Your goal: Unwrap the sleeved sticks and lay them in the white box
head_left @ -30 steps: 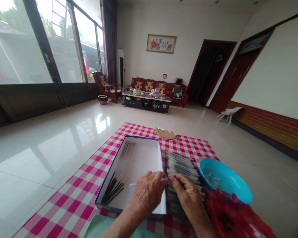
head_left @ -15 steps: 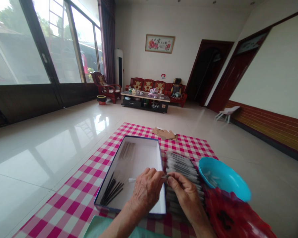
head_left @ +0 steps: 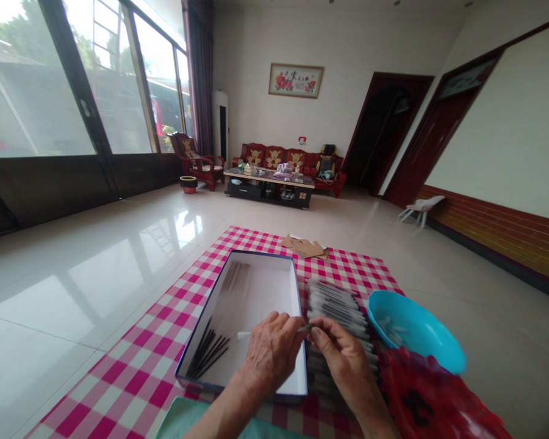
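Note:
Both my hands meet over the near right corner of a shallow white box [head_left: 256, 286] with a blue rim. My left hand [head_left: 269, 352] is closed round a thin stick with a white tip [head_left: 244, 335] that pokes out to its left. My right hand [head_left: 341, 356] pinches the same stick's other end. A bundle of thin black sticks [head_left: 208, 355] lies in the box's near left corner. A stack of grey and white packs [head_left: 336, 308] lies right of the box, partly under my right hand.
A red and white checked cloth [head_left: 141, 372] covers the floor under everything. A blue bowl [head_left: 414, 332] with small white pieces stands at the right, a red bag [head_left: 432, 402] in front of it. Cardboard scraps [head_left: 305, 247] lie at the cloth's far edge. A teal thing [head_left: 178, 421] lies nearest me.
The hands stay almost in place over the box corner, with only slight shifts of the fingers on the stick. The camera view wobbles a little.

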`<state>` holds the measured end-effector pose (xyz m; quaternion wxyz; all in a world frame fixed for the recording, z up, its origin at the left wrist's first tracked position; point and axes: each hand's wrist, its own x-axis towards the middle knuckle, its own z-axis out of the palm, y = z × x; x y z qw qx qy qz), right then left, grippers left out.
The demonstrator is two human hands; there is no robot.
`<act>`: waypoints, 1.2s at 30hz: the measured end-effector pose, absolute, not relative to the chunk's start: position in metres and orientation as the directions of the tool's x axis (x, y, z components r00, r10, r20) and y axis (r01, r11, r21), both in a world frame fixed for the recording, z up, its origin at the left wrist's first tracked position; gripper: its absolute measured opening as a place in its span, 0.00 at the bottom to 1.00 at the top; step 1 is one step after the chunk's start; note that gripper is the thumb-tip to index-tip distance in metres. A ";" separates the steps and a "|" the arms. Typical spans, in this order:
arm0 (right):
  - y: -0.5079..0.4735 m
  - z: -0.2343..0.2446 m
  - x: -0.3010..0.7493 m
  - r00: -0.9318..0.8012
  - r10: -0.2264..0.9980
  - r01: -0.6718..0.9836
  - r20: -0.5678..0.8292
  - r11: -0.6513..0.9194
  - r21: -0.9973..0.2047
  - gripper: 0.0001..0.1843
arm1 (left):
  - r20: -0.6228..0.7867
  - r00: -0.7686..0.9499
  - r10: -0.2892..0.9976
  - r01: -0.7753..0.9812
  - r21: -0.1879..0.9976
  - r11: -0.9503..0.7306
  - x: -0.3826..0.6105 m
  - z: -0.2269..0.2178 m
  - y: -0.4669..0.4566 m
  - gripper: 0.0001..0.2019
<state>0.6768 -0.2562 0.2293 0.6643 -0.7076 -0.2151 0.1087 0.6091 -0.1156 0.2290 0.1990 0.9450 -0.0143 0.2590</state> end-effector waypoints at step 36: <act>-0.247 0.214 0.673 0.858 0.509 0.193 0.073 -0.187 -0.963 0.12 | 0.444 0.875 0.190 0.012 0.374 -0.927 0.612 0.235 -0.069 0.10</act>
